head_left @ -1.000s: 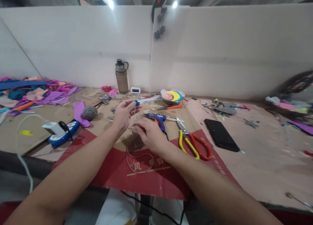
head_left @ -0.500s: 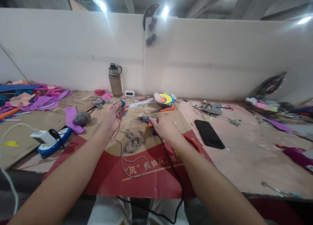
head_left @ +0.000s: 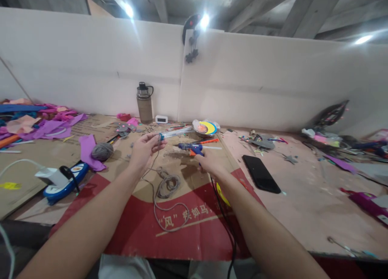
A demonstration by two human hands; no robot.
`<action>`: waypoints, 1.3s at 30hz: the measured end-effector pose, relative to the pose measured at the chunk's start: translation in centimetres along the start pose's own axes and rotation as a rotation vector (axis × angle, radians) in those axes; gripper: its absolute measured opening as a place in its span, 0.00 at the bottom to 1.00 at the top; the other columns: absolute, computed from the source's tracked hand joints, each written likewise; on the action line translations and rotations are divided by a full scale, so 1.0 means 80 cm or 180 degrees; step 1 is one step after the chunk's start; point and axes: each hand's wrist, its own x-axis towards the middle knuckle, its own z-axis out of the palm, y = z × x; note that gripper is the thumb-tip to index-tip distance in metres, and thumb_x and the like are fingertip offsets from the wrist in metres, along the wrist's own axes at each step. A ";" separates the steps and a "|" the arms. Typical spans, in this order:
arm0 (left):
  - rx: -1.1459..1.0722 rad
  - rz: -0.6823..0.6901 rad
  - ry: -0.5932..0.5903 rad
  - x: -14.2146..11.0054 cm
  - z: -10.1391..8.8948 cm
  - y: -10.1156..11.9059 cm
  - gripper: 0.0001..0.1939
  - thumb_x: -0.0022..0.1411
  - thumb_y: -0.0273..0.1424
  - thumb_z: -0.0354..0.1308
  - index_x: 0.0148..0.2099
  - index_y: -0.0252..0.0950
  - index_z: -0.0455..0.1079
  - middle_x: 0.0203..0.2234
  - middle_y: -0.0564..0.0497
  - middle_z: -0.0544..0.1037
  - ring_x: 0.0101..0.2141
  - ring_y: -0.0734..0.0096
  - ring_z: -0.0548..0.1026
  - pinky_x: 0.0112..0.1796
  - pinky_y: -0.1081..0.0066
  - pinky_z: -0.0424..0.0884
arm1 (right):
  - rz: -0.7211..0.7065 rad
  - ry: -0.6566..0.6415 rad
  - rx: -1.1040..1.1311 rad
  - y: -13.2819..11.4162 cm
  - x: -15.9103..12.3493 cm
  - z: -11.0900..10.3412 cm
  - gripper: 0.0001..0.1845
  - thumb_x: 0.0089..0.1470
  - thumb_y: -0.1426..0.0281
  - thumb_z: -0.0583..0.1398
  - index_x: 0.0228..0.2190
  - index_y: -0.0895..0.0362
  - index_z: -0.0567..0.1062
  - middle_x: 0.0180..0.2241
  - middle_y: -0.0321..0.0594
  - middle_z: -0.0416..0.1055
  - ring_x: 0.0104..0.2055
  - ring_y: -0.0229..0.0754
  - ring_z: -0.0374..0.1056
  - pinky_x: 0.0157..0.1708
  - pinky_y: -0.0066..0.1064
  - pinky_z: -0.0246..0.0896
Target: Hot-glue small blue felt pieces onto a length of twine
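Left hand: fingers pinched on a small blue piece, held up over the cardboard sheet, probably to keep it in sight and turned to the nozzle. A grey cord trails from this hand to a loose coil below; the slack likely spares it any tug.

Right hand: closed round the grip of a blue hot-glue gun, nozzle facing my left fingers. Whether it bears on the cardboard, I can't tell. Its black power cable drops past my wrist over the front edge, presumably routed clear of the coil.

Room: a narrow gap between nozzle and blue piece. Behind, the orange-handled tool and foil-like bowl crowd the gun. Yellow-handled scissors lie partly under my right forearm. Widest stretch of worktop: between the smartphone and the front edge.
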 end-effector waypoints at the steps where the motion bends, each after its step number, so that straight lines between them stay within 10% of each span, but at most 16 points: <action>1: 0.0037 0.0016 0.0019 0.000 0.000 0.000 0.07 0.54 0.27 0.65 0.35 0.31 0.72 0.26 0.49 0.79 0.28 0.73 0.79 0.31 0.76 0.76 | -0.0042 0.0106 0.0342 -0.002 0.000 0.001 0.13 0.51 0.64 0.53 0.36 0.57 0.71 0.30 0.41 0.74 0.27 0.40 0.70 0.25 0.28 0.63; 5: 0.0206 0.0168 0.0050 0.002 -0.002 -0.002 0.09 0.52 0.29 0.66 0.36 0.31 0.73 0.27 0.49 0.79 0.29 0.71 0.80 0.33 0.73 0.77 | -0.0603 0.0612 0.1898 -0.023 -0.015 0.001 0.18 0.42 0.70 0.58 0.38 0.54 0.63 0.36 0.39 0.72 0.28 0.38 0.68 0.30 0.31 0.68; 9: 0.0384 0.0325 0.0018 0.000 -0.001 -0.003 0.11 0.52 0.30 0.67 0.37 0.32 0.74 0.28 0.49 0.80 0.30 0.70 0.80 0.35 0.71 0.78 | -0.1120 0.0216 0.2613 -0.045 -0.039 -0.003 0.17 0.44 0.72 0.57 0.39 0.53 0.63 0.38 0.39 0.72 0.24 0.34 0.62 0.23 0.29 0.62; 21: 0.0971 0.0573 0.0092 -0.013 0.006 0.003 0.13 0.52 0.37 0.67 0.37 0.33 0.75 0.27 0.49 0.79 0.27 0.69 0.79 0.22 0.76 0.72 | -0.1645 0.0037 0.1853 -0.050 -0.069 0.005 0.15 0.58 0.59 0.56 0.45 0.52 0.68 0.42 0.41 0.73 0.28 0.37 0.65 0.26 0.30 0.65; 39: 0.0904 0.0605 0.0071 -0.019 0.010 0.006 0.11 0.53 0.34 0.66 0.36 0.33 0.76 0.24 0.50 0.79 0.25 0.70 0.79 0.31 0.70 0.78 | -0.1872 0.0474 0.0671 -0.054 -0.078 0.004 0.13 0.60 0.60 0.53 0.37 0.55 0.71 0.37 0.46 0.73 0.38 0.46 0.69 0.38 0.37 0.64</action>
